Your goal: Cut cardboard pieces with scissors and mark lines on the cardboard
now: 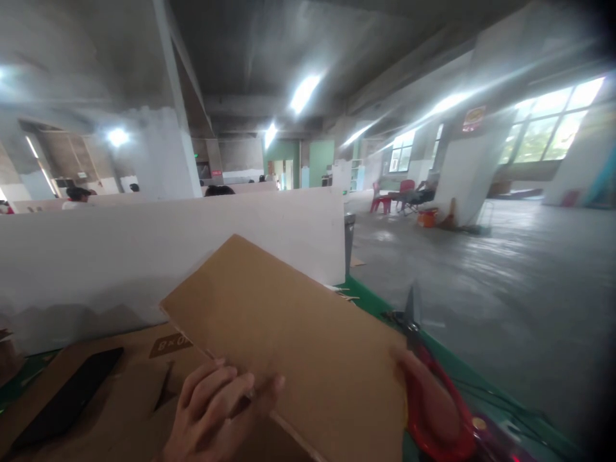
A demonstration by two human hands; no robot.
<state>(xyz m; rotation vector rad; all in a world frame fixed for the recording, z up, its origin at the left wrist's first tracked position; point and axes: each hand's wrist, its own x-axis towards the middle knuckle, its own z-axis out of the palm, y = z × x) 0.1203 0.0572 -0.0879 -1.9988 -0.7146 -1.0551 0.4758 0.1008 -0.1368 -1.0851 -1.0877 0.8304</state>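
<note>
My left hand [214, 410] grips the near edge of a brown cardboard sheet [283, 333] and holds it tilted up over the table. At the sheet's right edge my right hand [423, 398] holds red-handled scissors [436, 398]. Their dark blades [411, 314] point upward just beyond the sheet's right corner. Part of my right hand is hidden behind the cardboard and the red handles.
A flattened printed cardboard box [120, 391] lies on the green table [462, 369], with a black phone [67, 398] on its left. A white partition [144, 256] stands behind. People sit beyond it. Open concrete floor [505, 282] and red chairs [389, 196] lie to the right.
</note>
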